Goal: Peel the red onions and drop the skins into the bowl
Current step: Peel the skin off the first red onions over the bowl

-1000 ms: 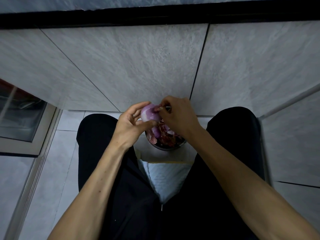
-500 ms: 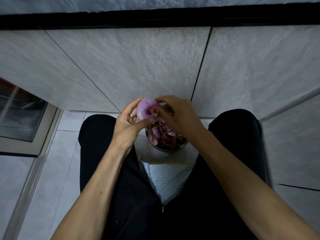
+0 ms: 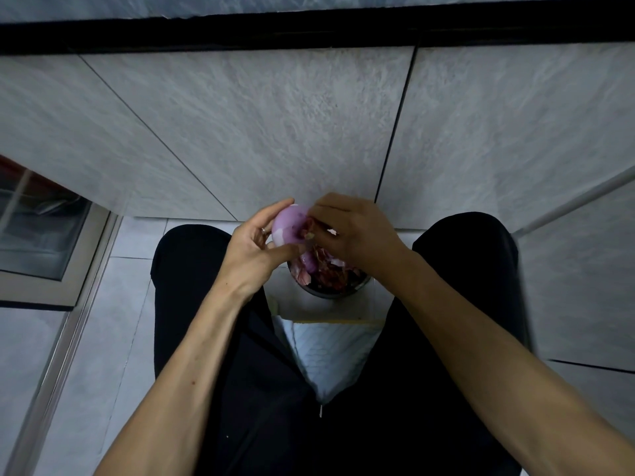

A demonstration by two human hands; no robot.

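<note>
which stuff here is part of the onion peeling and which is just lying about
In the job: red onion, left hand, right hand, bowl, skins in it.

Lying about: white cloth on the lap, framed glass panel.

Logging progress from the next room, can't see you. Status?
Left hand grips the red onion. Right hand pinches skin at its end. Bowl of skins directly below. Nothing in the way.

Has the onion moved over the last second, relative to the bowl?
Yes. The onion, gripped by the left hand, has risen slightly away from the bowl, toward the wall.
</note>
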